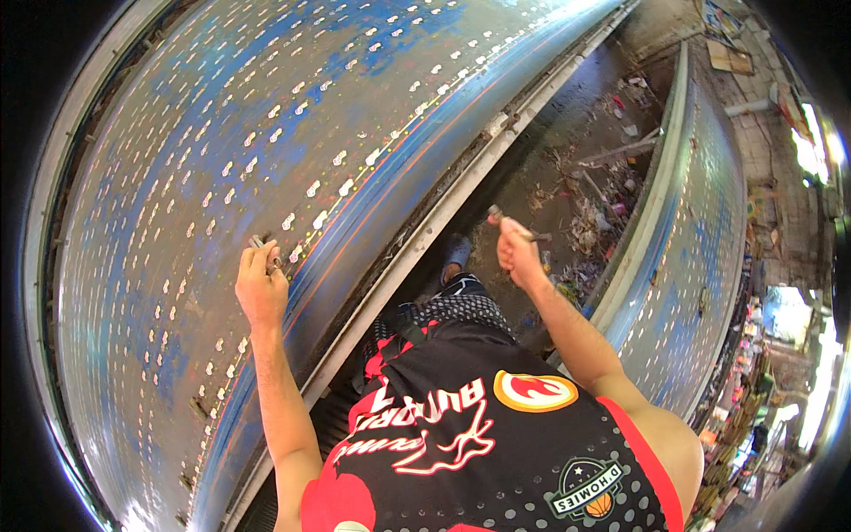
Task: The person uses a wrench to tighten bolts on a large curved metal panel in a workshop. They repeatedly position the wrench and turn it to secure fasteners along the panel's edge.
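Observation:
My left hand (pixel 263 282) is closed round a small metal tool (pixel 257 241) against the long grey-and-blue table surface (pixel 292 191). A ring-like metal part shows beside its fingers; the rest of the tool is hidden in the grip. Rows of small white printed shapes (pixel 320 219) cover that surface, some lying just past this hand. Over the gap beside the table, my right hand (pixel 519 257) is raised and closed on a short dark tool (pixel 495 213). One end sticks up past the thumb, and a thin bar shows at the knuckles. Its exact kind cannot be made out.
A pale metal rail (pixel 443 208) edges the table. To the right runs a second long table (pixel 678 284) with similar markings. Litter and scraps (pixel 589 222) lie on the dark floor between them, near my foot (pixel 457 251). Cluttered goods (pixel 753 399) stand at the far right.

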Available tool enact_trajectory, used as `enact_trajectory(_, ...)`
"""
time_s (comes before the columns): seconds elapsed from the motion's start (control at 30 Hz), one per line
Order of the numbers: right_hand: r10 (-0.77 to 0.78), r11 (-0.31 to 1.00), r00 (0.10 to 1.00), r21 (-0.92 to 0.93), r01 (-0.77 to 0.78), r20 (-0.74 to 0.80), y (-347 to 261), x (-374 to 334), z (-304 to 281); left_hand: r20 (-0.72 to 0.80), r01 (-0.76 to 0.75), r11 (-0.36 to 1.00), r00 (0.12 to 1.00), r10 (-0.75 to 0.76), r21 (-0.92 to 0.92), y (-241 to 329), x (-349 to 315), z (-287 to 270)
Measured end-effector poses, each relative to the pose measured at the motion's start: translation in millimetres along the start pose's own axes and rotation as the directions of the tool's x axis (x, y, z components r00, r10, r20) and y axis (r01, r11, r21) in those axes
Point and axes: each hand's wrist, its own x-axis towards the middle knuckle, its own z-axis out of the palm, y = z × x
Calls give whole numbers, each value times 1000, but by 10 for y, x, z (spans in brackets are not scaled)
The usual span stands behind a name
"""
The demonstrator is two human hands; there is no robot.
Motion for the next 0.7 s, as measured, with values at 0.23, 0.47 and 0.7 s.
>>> enact_trajectory(0.23, -25, 907, 968, 414, -84, 250, -897, 965, -587, -42, -52, 989, 998, 46, -138, 1338, 424, 682)
enact_trajectory(0.47, 165, 875, 855, 326, -357, 492, -1286, 1689, -998, 110, -45, 949, 990, 83, -312, 2936, 999, 1983)
enact_trajectory(0.7, 265, 801, 726, 275, -532, 635, -1298, 2013, -1142, 226, -4, 946, 971, 82, -325, 3639, 1451, 2738)
